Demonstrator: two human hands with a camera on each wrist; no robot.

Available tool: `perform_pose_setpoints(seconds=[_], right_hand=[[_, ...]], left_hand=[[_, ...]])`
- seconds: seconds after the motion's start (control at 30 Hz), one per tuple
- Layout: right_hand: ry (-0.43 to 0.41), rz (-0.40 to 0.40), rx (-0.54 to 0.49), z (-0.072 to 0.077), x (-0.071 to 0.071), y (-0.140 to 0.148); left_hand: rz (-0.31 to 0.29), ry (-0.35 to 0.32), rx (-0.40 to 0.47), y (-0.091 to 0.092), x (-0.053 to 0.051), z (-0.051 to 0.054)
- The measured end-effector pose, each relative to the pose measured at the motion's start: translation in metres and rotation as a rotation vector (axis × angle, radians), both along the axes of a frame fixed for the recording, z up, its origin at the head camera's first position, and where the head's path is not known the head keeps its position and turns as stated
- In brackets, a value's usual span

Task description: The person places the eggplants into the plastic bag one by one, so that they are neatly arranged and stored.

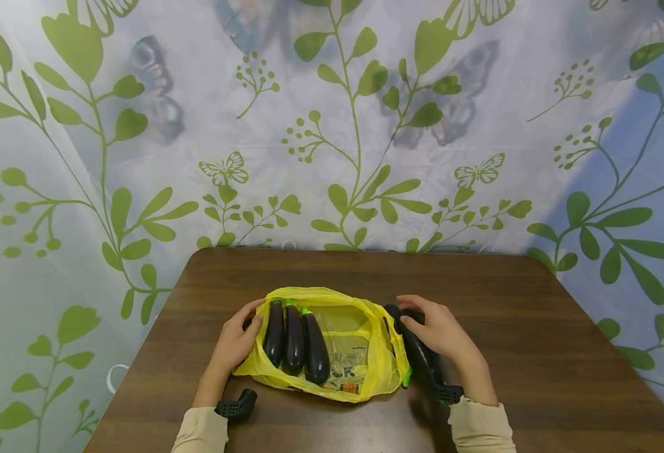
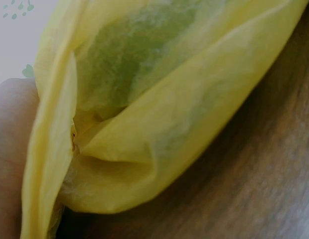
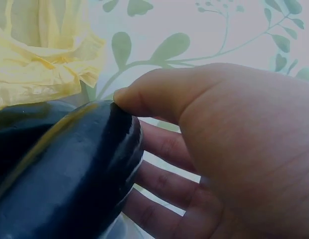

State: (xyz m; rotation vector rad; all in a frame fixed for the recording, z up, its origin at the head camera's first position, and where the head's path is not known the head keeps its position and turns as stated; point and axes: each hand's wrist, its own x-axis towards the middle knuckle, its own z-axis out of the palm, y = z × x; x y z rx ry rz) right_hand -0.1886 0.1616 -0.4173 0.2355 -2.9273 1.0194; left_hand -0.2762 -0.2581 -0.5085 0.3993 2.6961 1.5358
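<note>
A yellow plastic bag (image 1: 385,371) lies on the table with its mouth spread open. Inside its left part, three dark purple eggplants (image 1: 294,343) rest side by side, green stem ends pointing away. My left hand (image 1: 237,340) holds the bag's left rim; in the left wrist view the yellow film (image 2: 194,124) covers most of that hand. To the right of the bag, my right hand (image 1: 436,327) grips the end of an eggplant (image 3: 70,169) between thumb and fingers. Another dark eggplant (image 3: 25,117) shows beside it, partly hidden, next to the bag.
Everything stands on a brown wooden table (image 1: 535,327) with rounded far corners. Behind it hangs a pale curtain (image 1: 332,126) printed with green leaves and butterflies. A clear packet with printing (image 1: 348,358) shows at the bag's bottom; whether it is part of the bag I cannot tell.
</note>
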Motion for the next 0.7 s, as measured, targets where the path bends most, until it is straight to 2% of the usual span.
perform_pose_setpoints(seconds=[0.37, 0.7], right_hand=[[-0.006, 0.013, -0.018, 0.004, 0.0, -0.004], [0.068, 0.013, -0.08, 0.014, 0.005, -0.012]], left_hand=[[-0.001, 0.009, -0.002, 0.0, 0.0, -0.003], [-0.001, 0.014, 0.001, 0.0, 0.002, -0.005]])
